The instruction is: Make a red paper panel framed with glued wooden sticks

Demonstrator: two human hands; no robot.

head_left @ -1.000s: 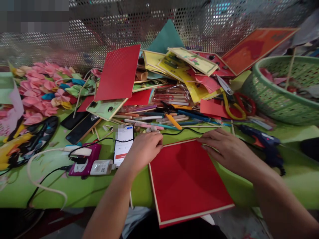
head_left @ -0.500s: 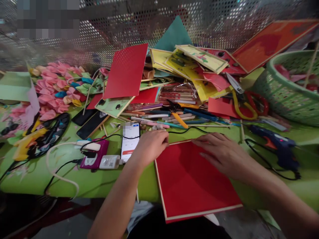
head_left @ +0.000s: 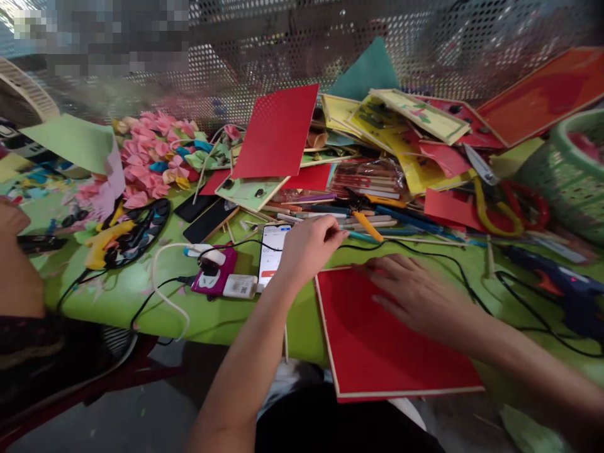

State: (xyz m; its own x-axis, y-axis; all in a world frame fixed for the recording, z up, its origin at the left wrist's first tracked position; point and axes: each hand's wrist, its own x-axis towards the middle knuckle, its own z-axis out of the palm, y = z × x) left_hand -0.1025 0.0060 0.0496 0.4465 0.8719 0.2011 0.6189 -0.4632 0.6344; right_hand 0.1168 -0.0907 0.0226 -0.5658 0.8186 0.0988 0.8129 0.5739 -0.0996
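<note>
A red sheet edged with pale thin sticks lies on the green table, its near edge jutting past the table's front. Across its upper part rests my right hand, fingers outstretched. My left hand is above the sheet's far left corner, with thumb and fingers curled together. What those fingers hold, if anything, is hidden. Just beyond it lie several pens and pencils. A phone with a lit screen is partly covered by my left hand and wrist.
To the left are a purple power strip with cables and a yellow glue gun. Pink paper flowers and stacked coloured cards fill the back. Scissors, a blue glue gun and a green basket stand right. Another person's arm shows far left.
My left hand has lifted off the sheet's far left corner toward the pens. My right hand stays on the red sheet. The view has shifted left, bringing another person's arm into sight.
</note>
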